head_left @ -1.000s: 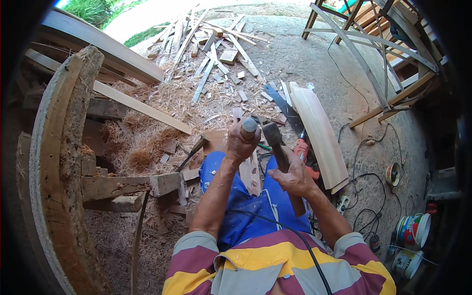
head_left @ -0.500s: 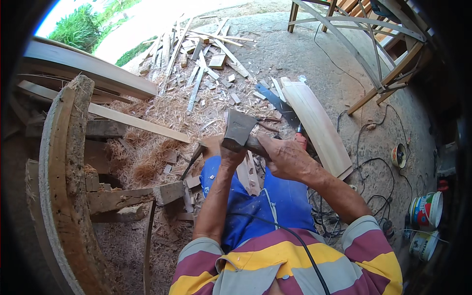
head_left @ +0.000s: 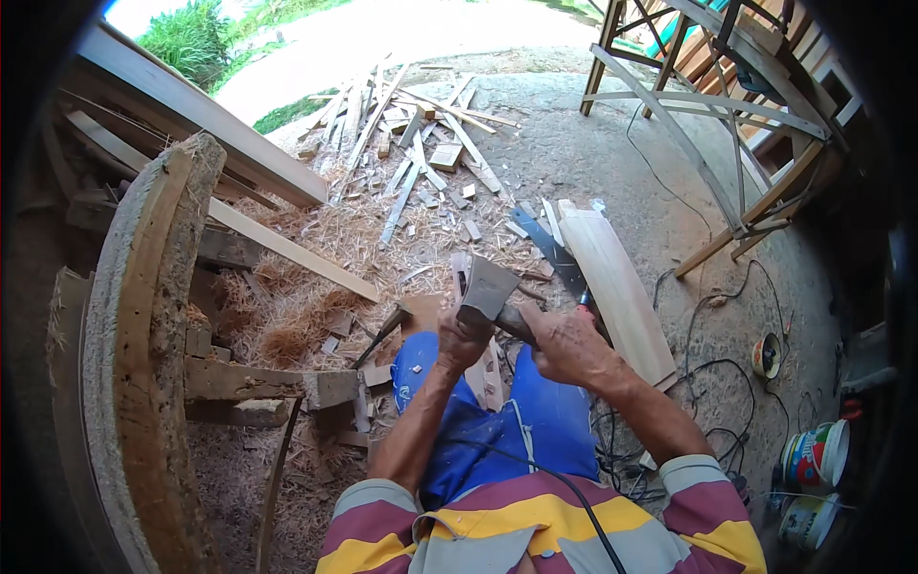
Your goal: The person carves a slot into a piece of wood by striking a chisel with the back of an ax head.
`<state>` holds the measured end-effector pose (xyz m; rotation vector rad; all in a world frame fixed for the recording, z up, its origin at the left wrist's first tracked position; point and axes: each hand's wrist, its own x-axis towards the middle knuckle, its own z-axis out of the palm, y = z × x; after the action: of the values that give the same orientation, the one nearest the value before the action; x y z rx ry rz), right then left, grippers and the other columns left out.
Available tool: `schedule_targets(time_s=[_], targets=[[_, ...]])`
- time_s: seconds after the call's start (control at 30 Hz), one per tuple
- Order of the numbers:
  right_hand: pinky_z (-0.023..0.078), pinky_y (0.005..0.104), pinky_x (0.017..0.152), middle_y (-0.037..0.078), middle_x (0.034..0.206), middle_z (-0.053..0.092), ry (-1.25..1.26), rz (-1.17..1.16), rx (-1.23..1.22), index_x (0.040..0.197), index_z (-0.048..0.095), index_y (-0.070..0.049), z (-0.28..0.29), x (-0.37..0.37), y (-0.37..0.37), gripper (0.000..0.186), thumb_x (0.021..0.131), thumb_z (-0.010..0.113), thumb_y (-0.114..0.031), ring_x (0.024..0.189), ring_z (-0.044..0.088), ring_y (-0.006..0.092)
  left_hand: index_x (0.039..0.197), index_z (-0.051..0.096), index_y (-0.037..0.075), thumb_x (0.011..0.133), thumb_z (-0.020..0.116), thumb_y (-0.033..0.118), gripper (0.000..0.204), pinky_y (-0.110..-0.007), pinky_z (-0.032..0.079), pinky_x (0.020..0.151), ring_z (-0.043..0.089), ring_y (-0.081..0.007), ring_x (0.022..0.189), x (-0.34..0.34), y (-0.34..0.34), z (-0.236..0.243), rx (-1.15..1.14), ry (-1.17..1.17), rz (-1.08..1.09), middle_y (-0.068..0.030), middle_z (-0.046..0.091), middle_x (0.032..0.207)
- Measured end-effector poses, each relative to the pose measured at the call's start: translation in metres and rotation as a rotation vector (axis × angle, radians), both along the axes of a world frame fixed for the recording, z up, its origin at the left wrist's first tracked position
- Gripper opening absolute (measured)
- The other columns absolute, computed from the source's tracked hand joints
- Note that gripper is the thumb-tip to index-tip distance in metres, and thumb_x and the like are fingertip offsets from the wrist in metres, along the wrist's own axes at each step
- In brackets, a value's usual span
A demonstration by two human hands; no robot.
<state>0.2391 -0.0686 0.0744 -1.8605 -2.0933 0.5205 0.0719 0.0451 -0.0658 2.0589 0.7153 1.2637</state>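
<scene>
My right hand (head_left: 566, 342) is wrapped round the short wooden handle of a hatchet (head_left: 490, 289). Its broad grey head leans over the fingers of my left hand (head_left: 464, 335). That hand is closed on a narrow piece of wood (head_left: 491, 375), whose pale upper end shows beside the hatchet head and whose lower part lies between my knees. The hatchet head hides part of this grip. A brown wooden block (head_left: 421, 314) lies just beyond my left knee, with a dark slim tool (head_left: 383, 335) slanting against it.
A curved timber frame (head_left: 143, 364) rises at my left. Shavings (head_left: 287, 335) and offcuts (head_left: 445, 156) litter the ground. Right of me lie wide boards (head_left: 617, 287), a handsaw (head_left: 550, 247), a red drill (head_left: 584, 304), cables (head_left: 708, 368) and buckets (head_left: 818, 454). A trestle (head_left: 708, 105) stands far right.
The view has shifted, so the surroundings sit lower. Both hands and the hatchet have moved slightly, and a pale end of the wood now shows beside the hatchet head. Both grips remain.
</scene>
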Motion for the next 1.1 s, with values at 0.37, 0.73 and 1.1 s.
schedule_targets(time_s=[0.37,0.73,1.1], targets=[[0.052,0.0401,0.054,0.016,0.077,0.064,0.169,-0.106,0.660,0.124,0.042,-0.001,0.073,-0.029,0.005,0.044,0.087,0.065,-0.001,0.065,0.069,0.0338,0.089,0.063,0.003,0.081,0.077,0.010,0.018,-0.032,0.051,0.062,0.060,-0.0135,0.066,-0.004,0.022,-0.007,-0.381,-0.113,-0.057,-0.0039,0.063,0.073],[0.050,0.0443,0.078,0.021,0.088,0.064,0.491,-0.198,-0.097,0.123,0.051,-0.001,0.004,-0.030,-0.023,0.046,0.084,0.073,-0.013,0.083,0.065,0.0391,0.073,0.060,0.005,0.081,0.076,0.014,0.020,-0.029,0.047,0.051,0.054,-0.0061,0.055,0.000,0.054,-0.007,-0.542,-0.259,0.023,0.0015,0.061,0.063],[0.053,0.0336,0.067,0.009,0.078,0.063,0.627,-0.288,0.300,0.125,0.055,-0.001,0.079,-0.018,-0.018,0.047,0.084,0.075,-0.008,0.068,0.064,0.0202,0.079,0.061,0.004,0.078,0.075,0.012,0.016,-0.033,0.051,0.061,0.060,-0.0140,0.062,0.002,0.022,0.008,-0.364,-0.081,0.022,-0.0053,0.062,0.068]])
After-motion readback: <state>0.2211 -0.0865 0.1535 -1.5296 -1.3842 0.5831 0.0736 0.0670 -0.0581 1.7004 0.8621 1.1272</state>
